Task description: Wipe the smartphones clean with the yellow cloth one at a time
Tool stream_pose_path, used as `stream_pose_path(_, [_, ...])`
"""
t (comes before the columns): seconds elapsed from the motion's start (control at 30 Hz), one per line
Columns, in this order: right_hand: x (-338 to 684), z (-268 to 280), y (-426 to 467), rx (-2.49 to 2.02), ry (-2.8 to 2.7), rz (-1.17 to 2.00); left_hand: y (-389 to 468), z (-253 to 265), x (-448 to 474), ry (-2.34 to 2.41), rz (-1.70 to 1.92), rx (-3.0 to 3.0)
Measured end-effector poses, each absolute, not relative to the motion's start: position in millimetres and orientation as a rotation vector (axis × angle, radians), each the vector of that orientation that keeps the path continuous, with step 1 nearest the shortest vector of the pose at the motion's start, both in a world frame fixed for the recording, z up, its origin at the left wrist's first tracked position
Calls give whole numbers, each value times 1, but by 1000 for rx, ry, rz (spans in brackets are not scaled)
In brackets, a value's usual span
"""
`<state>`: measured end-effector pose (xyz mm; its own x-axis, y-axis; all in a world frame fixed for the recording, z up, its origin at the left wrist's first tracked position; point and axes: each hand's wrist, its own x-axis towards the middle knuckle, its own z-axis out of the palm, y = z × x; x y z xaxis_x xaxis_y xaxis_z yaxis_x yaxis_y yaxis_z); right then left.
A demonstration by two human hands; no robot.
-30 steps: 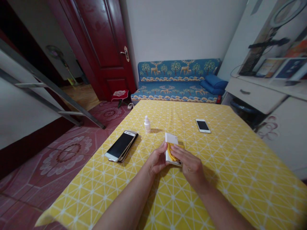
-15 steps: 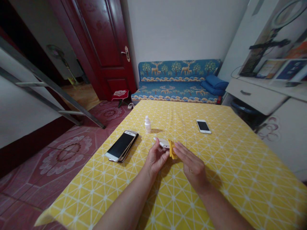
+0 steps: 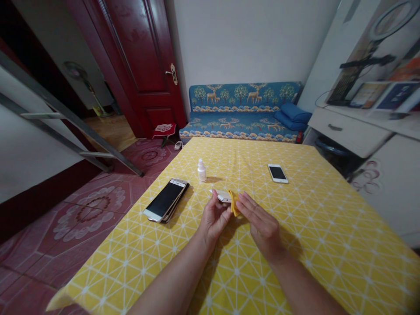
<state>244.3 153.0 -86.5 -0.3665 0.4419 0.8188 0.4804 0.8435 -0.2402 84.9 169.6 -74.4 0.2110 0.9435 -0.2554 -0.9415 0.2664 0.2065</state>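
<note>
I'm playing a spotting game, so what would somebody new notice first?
Probably the bright yellow tablecloth in front, where the left hand holds a white phone and the right hand touches a yellow cloth at its end. Beyond it stands the blue deer-patterned sofa, with a dark red door at upper left.

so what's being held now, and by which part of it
The left hand holds a phone by its left side. The right hand presses a cloth at the phone's right side; whether it grips the cloth can't be told.
</note>
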Motion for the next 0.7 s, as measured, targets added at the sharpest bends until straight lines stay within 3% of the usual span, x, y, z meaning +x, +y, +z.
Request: stream_pose_path(0.7, [241,-86,147,-571,-1977,81,172,-93,86,420,1175,286])
